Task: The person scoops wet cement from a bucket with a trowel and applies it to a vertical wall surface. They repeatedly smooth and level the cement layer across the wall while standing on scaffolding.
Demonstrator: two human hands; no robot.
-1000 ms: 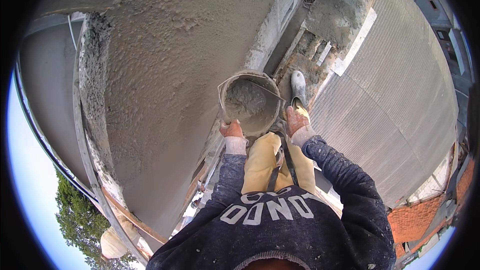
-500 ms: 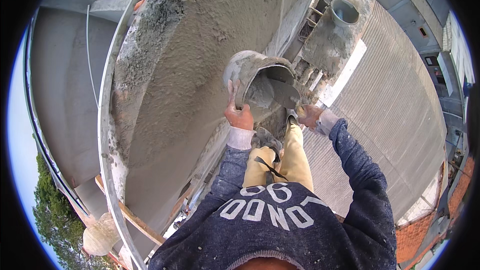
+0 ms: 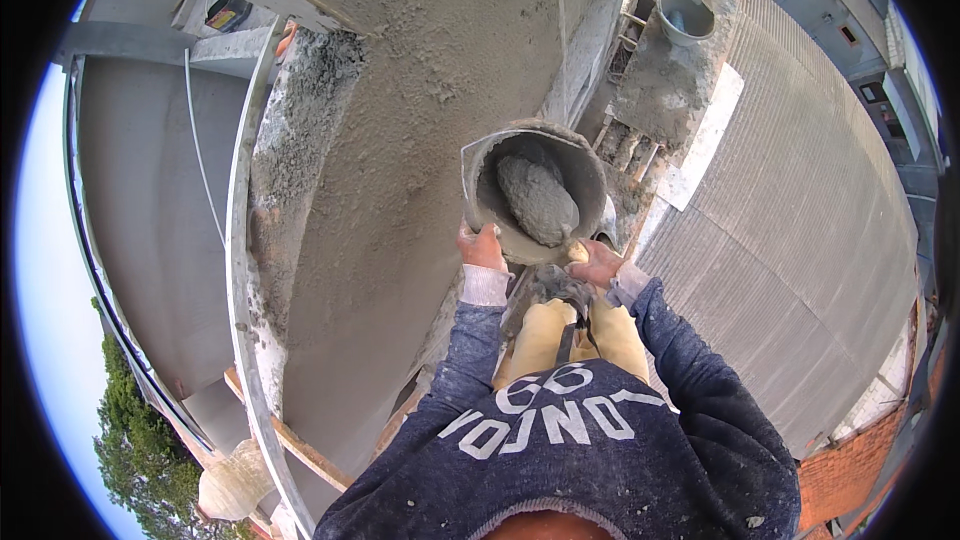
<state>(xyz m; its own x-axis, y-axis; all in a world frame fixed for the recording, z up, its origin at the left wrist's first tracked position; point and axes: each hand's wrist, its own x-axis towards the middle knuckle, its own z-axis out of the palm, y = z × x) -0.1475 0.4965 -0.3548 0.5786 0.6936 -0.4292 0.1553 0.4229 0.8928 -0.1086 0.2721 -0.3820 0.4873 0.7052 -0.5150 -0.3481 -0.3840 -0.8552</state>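
Observation:
My left hand (image 3: 483,248) grips the near-left rim of a mortar-smeared bucket (image 3: 592,168), whose mouth faces up toward me. In my right hand (image 3: 600,265) is a trowel (image 3: 576,251), with its pale handle end showing at the near-right rim. The trowel's blade is inside the bucket, hidden beneath a rounded heap of wet grey mortar (image 3: 537,202). A thin wire handle hangs at the bucket's left side. Both hands are coated with grey splashes, and the bucket is held in front of my legs.
A rough, freshly mortared wall (image 3: 400,140) rises close on the left, with a long pale straightedge-like strip (image 3: 238,270) beyond it. Ahead right, another bucket (image 3: 686,18) stands on a mortar-covered plank (image 3: 660,90). A corrugated roof (image 3: 790,210) lies to the right.
The bucket has turned from tilted sideways to mouth-up and come slightly nearer. My right hand has moved left and nearer; the trowel blade, bare before, now carries heaped mortar.

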